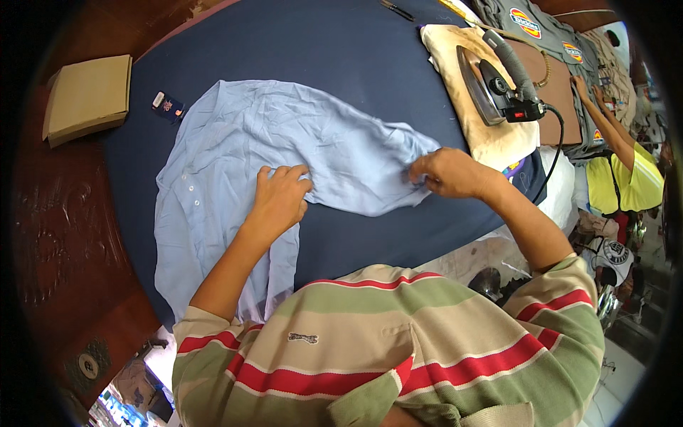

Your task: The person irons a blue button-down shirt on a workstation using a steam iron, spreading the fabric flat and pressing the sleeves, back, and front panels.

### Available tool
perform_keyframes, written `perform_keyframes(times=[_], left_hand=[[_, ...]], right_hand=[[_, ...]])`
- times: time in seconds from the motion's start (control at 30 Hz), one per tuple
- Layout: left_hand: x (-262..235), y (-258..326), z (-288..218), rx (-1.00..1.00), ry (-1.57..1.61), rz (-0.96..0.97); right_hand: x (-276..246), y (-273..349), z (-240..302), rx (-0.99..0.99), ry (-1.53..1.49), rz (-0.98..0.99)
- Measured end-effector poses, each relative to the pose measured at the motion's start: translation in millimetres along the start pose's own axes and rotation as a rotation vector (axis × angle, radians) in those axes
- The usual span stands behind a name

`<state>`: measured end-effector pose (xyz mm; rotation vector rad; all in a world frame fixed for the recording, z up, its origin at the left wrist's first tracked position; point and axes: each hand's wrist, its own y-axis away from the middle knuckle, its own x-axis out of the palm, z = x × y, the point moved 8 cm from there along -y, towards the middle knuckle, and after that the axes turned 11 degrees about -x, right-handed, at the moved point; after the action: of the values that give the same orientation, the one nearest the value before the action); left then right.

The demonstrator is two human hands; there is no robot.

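from where i'm standing, a light blue shirt (pixel 242 128) is lying on the dark blue tabletop (pixel 341 43), its body spreading mostly left of the left fingers. one sleeve (pixel 348 160) is stretching between the two hands, its long axis running left to right, and the right hand (pixel 455 173) is sitting nearer its cuff end. those right fingers are curling at the cuff, but they're blurring, so i can't tell if they're gripping. the left hand (pixel 281 199) is resting palm down, fingers bending into cloth; pinching or pressing, i can't tell. both forearms are angling inward. beyond the right fingers, rightward, an iron (pixel 498 82) is sitting on a stained pad (pixel 445 53).
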<state>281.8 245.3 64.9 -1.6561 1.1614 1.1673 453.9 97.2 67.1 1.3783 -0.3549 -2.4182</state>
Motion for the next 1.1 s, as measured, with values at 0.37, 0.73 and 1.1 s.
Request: perform_keyframes(times=[0.37, 0.73, 1.1], left_hand=[[58.2, -76.0, -39.2, -0.109, 0.216, -0.207], [61.9, -80.8, -30.6, -0.133, 0.102, -0.056], [20.3, -173.8, 132.1, -0.225, -0.274, 0.384]], right_hand=[[-3.7, -22.4, -88.6, 0.298, -0.256, -0.647], [-75.3, -18.1, -27.3, 0.051, -0.097, -1.084], [20.7, -93.6, 8.3, 0.126, 0.143, -0.864]])
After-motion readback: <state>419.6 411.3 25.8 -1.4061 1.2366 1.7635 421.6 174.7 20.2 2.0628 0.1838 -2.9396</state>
